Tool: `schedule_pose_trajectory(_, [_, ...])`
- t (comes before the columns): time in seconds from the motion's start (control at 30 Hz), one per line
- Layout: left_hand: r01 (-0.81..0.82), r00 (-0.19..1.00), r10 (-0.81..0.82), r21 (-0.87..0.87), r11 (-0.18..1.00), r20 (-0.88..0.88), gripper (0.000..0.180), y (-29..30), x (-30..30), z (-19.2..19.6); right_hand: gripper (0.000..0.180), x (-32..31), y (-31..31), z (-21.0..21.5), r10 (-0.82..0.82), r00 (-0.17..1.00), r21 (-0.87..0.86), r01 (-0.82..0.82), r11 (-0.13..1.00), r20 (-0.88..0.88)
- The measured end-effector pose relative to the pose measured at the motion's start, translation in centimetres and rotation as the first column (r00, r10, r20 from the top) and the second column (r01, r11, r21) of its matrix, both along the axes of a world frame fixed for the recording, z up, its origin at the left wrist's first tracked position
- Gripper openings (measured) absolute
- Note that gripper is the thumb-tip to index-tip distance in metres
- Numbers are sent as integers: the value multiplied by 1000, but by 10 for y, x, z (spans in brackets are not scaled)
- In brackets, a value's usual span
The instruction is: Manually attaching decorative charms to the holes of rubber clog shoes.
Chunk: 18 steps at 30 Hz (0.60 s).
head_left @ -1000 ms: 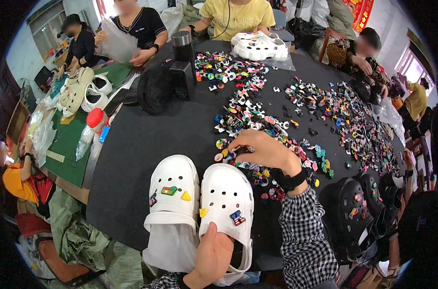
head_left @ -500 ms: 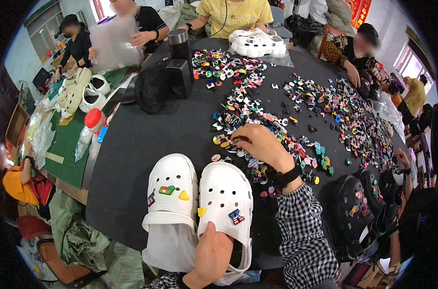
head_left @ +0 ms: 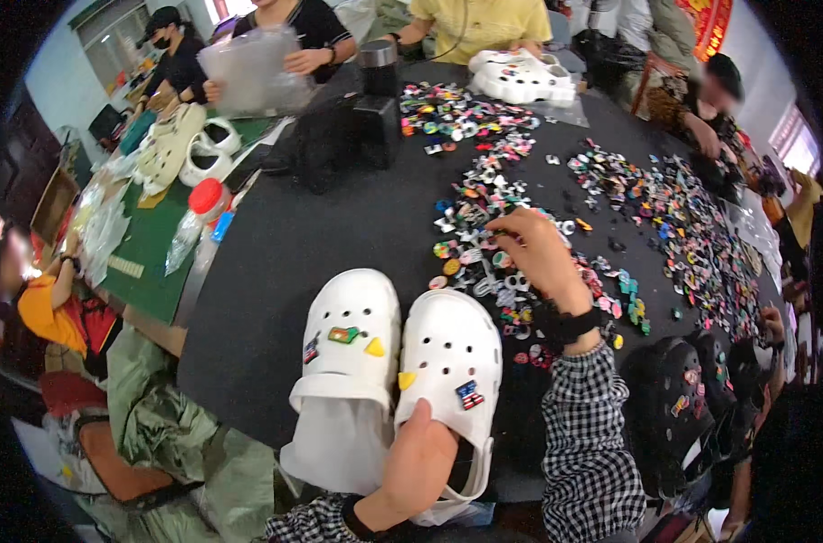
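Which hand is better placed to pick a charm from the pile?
Likely the right hand: it is right at the charms, while the left hand grips a white clog.

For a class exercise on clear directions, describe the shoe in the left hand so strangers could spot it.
At the near edge of the big black table is a white shoe with a green charm. Just right of it, find the matching shoe held by the left hand. Unlike its neighbour, it shows no green charm, only a yellow charm and a red-white-blue charm.
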<state>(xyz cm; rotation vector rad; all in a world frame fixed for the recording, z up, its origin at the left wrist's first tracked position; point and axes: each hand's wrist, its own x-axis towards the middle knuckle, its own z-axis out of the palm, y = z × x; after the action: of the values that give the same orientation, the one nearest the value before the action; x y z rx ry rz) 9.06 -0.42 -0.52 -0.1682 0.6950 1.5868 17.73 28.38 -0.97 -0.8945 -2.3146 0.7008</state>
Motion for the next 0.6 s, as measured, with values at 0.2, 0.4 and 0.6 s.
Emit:
schedule_pose_trajectory(0.2, [-50,977,54,-22,999,207,32,-5,-3,-16,19,-9,-13,19,20,998,-81,-25,996,-63])
schedule_pose_trajectory(0.4, [-21,998,19,38,999,58,24,0,-1,-10,14,-4,-34,49,213,970,-214,-234,948,-118])
schedule_pose_trajectory(0.6, [-39,999,37,59,998,32,39,3,-2,-8,18,-3,-80,71,431,893,-466,-439,768,-131])
